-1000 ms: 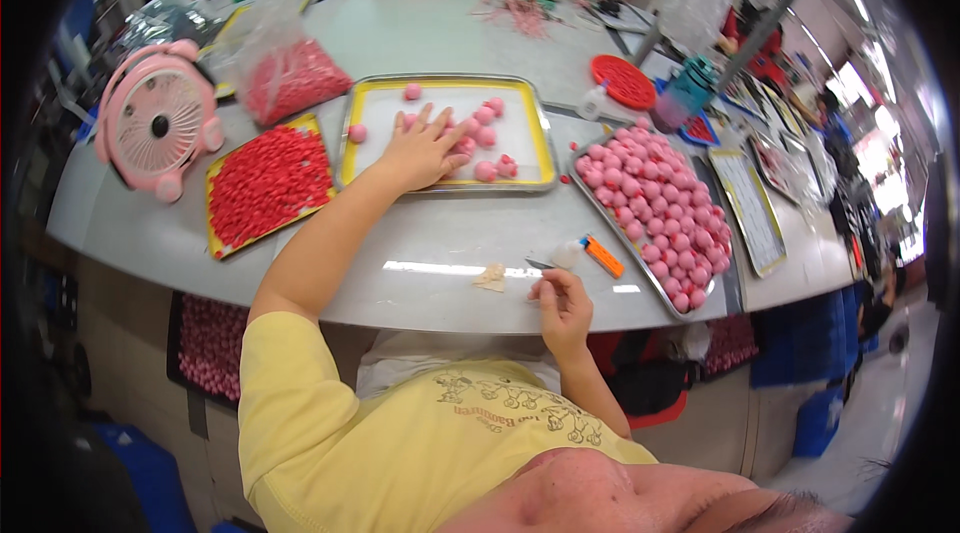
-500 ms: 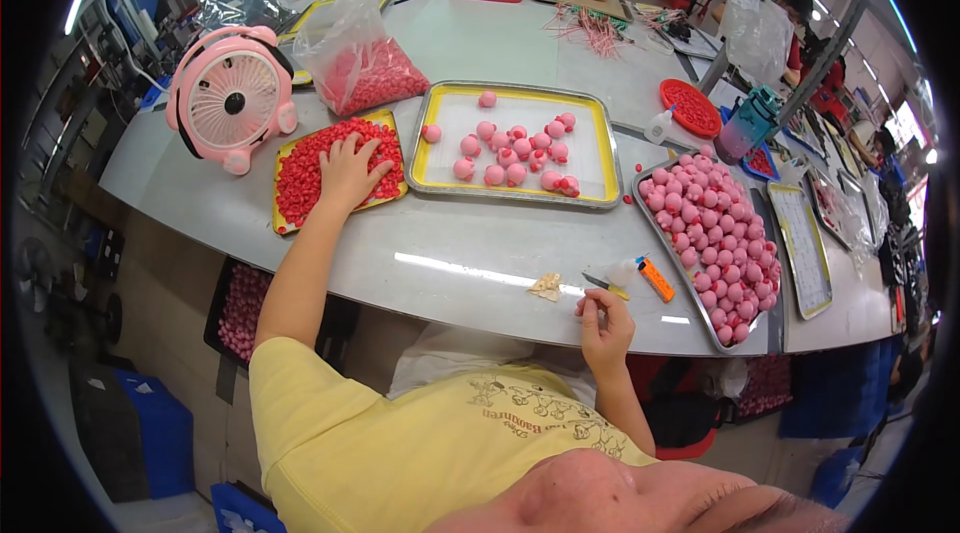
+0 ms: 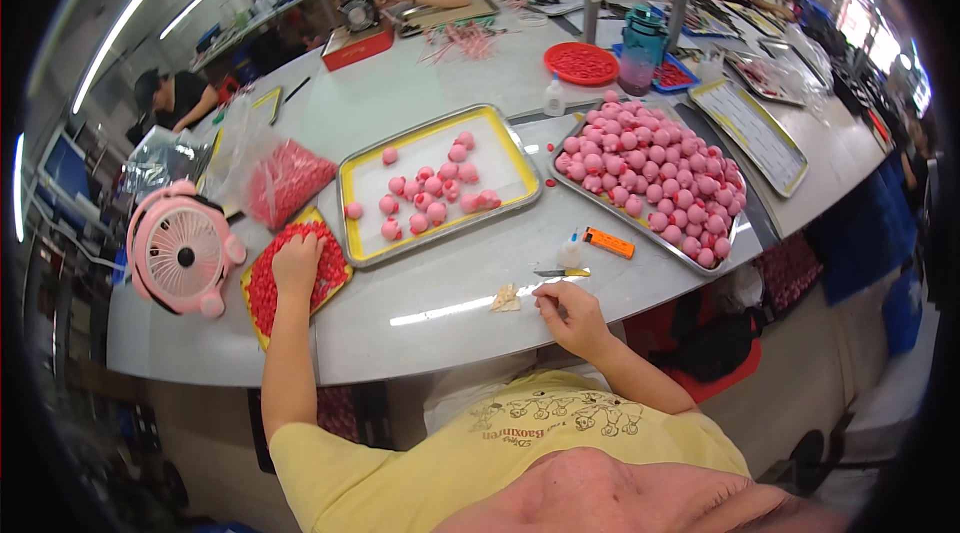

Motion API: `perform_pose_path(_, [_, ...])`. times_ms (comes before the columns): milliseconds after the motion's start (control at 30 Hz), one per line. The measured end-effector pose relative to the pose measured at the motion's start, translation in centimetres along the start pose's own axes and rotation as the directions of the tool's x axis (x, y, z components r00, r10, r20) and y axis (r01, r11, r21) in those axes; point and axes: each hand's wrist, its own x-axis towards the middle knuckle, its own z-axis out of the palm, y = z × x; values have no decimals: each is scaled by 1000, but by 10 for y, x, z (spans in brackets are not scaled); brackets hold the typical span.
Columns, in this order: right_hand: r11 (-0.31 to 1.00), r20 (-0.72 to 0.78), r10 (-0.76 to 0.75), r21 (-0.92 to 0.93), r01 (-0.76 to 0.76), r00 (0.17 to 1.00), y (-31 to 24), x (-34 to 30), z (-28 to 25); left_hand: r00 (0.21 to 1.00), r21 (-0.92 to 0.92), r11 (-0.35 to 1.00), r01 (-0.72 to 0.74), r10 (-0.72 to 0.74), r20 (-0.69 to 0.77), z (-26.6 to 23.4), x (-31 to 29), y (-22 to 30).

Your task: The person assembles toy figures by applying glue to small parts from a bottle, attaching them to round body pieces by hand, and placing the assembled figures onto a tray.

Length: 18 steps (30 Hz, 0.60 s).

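Note:
My left hand [image 3: 297,268] is over a yellow tray [image 3: 338,286] heaped with small red pieces [image 3: 262,291]. Its fingers are drawn together, tips down among the pieces; whatever they pinch is hidden. Near the table's front edge, my right hand [image 3: 577,323] has its thumb and fingers curled together, and I cannot make out anything in them. Just beyond it lie a small knife [image 3: 575,273] with a yellow handle, a crumpled tan scrap [image 3: 506,299], a small clear bottle [image 3: 570,252] and an orange lighter [image 3: 609,243].
Several pink balls with red bits sit on a yellow-rimmed metal tray [image 3: 487,120]; another tray [image 3: 640,220] is piled with pink balls [image 3: 655,168]. A pink fan [image 3: 185,255] and a bag of red pieces [image 3: 290,180] flank the left. A bottle [image 3: 641,53] and red dish [image 3: 581,64] stand beyond.
My view has turned toward the right. The fingers of my left hand, spread over the red pieces before, are now drawn together. My right hand stays curled near the knife.

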Motion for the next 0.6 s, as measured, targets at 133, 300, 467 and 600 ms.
perform_pose_path(133, [999, 12, -51, -20, 51, 999, 7, 4, -15, 1000, 3, 1000, 23, -23, -3, -6, 5, 3])
perform_pose_path(300, [993, 19, -70, -91, 72, 997, 10, 5, -32, 980, -117, 975, 188, -195, -50, -8, 15, 16])
perform_pose_path(467, [993, 30, -99, -69, 101, 995, 7, 6, -47, 566, -885, 18, 465, -775, 281, 40, 1, -22])
perform_pose_path(600, [999, 2, -33, -40, 33, 999, 8, 2, -62, 451, -530, -848, 3, -472, 757, -23, 50, 23])
